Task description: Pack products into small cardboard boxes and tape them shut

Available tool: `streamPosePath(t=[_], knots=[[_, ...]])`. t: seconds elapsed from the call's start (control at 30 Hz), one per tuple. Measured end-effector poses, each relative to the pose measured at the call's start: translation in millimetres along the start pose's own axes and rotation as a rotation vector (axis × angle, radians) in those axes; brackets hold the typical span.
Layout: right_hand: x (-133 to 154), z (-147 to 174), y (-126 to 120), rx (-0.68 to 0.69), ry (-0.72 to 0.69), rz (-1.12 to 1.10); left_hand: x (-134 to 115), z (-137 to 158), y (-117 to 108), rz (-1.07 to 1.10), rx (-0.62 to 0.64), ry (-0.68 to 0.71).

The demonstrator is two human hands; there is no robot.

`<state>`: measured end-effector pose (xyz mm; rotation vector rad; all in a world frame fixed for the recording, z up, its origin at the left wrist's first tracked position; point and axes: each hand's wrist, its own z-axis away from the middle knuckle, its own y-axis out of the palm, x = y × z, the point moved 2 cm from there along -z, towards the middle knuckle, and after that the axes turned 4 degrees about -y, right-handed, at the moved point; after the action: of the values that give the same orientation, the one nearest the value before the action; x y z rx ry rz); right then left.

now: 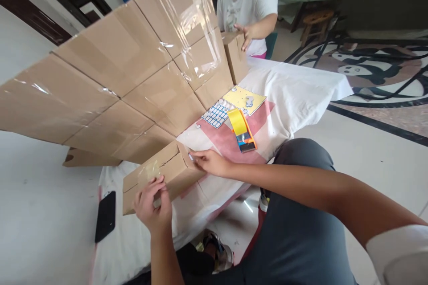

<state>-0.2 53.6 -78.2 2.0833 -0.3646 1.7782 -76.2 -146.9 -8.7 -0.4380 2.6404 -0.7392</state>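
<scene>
Head view shows a long cardboard box (177,173) lying flat on the cloth-covered table (284,84), in front of the seated wearer, with a seam running along its upper face and a strip of clear tape (150,171) across that seam toward its left end. The left hand (154,202) has its fingers bent and close together, their tips on the box beside the tape; whether they pinch the strip or only press is hard to tell. The right hand (212,163) is at the other end of the box, index finger and thumb reaching to its end face, a small pale spot at the fingertips too unclear to name. Beyond the right hand, a tape dispenser (242,131) with a yellow roll lies on the pink part of the cloth. Behind the box rises a tall wall of taped cartons (147,89). At its far end a co-worker in a white shirt has a hand (246,35) against a smaller carton (236,58). Near the table's left edge lies a flat black object (105,216).
</scene>
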Motion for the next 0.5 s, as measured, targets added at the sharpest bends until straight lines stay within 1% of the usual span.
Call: streamPosePath(t=[0.1,0.23,0.3,0.43,0.5], knots=[[2.1,4.1,1.5,0.013,0.036,0.048,-0.3,-1.5,-0.9,-0.006,-0.003,0.013],[4.4,8.4,4.0,0.009,-0.03,0.158,1.5,-1.7,0.4,-0.003,0.004,0.037],[3.7,7.8,4.7,0.019,-0.025,0.197,1.9,-1.5,1.3,-0.007,-0.002,0.031],[2.2,5.7,5.1,0.054,0.031,0.174,1.8,-0.8,1.4,-0.027,0.006,0.021],[2.1,5.6,5.5,0.055,0.026,0.161,2.2,-0.3,1.2,-0.05,0.015,0.022]])
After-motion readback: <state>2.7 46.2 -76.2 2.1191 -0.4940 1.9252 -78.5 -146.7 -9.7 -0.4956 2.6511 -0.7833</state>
